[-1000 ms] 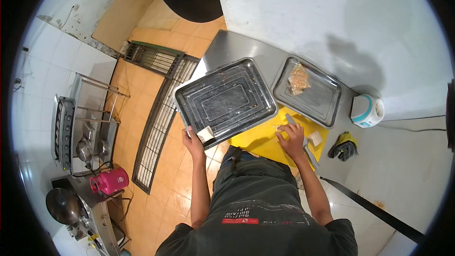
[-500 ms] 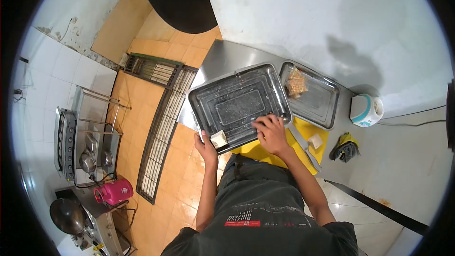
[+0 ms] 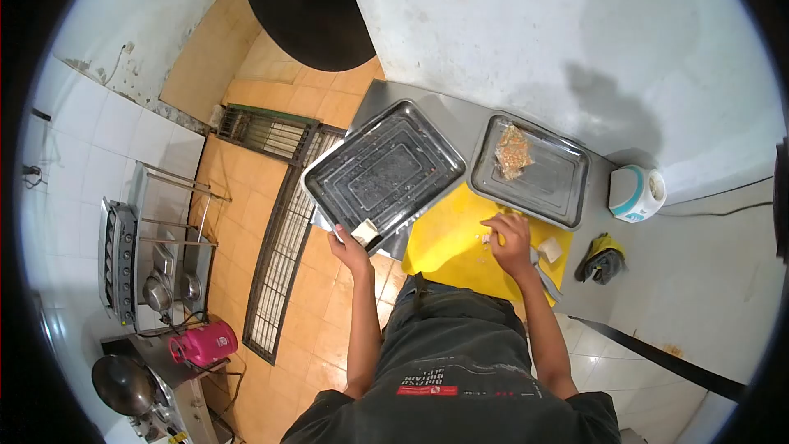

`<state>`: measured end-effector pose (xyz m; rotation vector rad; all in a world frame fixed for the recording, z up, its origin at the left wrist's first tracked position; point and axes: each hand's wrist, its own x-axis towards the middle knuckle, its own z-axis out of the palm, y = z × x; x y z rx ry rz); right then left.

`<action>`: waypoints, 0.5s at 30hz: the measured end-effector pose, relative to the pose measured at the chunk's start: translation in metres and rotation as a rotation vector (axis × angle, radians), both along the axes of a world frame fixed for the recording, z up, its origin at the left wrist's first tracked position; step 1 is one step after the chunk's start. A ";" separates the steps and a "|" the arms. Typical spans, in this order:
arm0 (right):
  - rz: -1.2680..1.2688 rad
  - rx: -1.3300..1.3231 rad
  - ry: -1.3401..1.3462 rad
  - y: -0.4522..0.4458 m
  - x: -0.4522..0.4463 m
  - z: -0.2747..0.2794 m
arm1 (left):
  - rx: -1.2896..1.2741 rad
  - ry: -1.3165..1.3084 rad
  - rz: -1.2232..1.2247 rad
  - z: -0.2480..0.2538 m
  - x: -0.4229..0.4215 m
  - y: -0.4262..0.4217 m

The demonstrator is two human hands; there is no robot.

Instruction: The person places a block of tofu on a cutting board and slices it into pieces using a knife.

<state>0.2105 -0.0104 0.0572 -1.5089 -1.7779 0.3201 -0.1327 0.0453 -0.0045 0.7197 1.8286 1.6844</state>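
My left hand [image 3: 351,251] grips the near corner of a metal tray [image 3: 386,173], tilted over the left part of the counter. Inside that corner, beside my thumb, sits a pale block [image 3: 365,232]. Fingers bent together, my right hand [image 3: 511,239] is over the yellow cutting board [image 3: 444,226]; small pale bits lie by its fingertips, and whether it pinches one is hidden. A knife [image 3: 546,276] rests on the board's right side, partly covered by my right hand and wrist. Close to it lies another pale block [image 3: 550,249].
A second metal tray [image 3: 559,177] holds a clear bag of orange and white bits [image 3: 514,152]. On the right are a white and teal appliance [image 3: 633,193] and a grey-yellow cloth or glove [image 3: 602,259]. Left are a floor grate [image 3: 275,280], a pink gas cylinder [image 3: 205,343] and a stove [image 3: 119,263].
My right hand has left the held tray and moved right and down to the cutting board. The tray has shifted left and turned, uncovering more of the board and the second tray.
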 end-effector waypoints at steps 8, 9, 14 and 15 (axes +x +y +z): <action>-0.281 -0.170 -0.162 -0.094 0.058 -0.028 | -0.066 -0.058 -0.020 -0.047 -0.015 0.080; -0.324 -0.161 -0.212 -0.105 0.063 -0.028 | -0.094 -0.084 -0.027 -0.050 -0.013 0.086; -0.448 -0.166 -0.349 -0.152 0.067 -0.026 | -0.090 -0.066 -0.006 -0.052 0.006 0.101; -0.486 -0.192 -0.339 -0.159 0.066 -0.028 | -0.112 -0.047 0.017 -0.055 0.007 0.102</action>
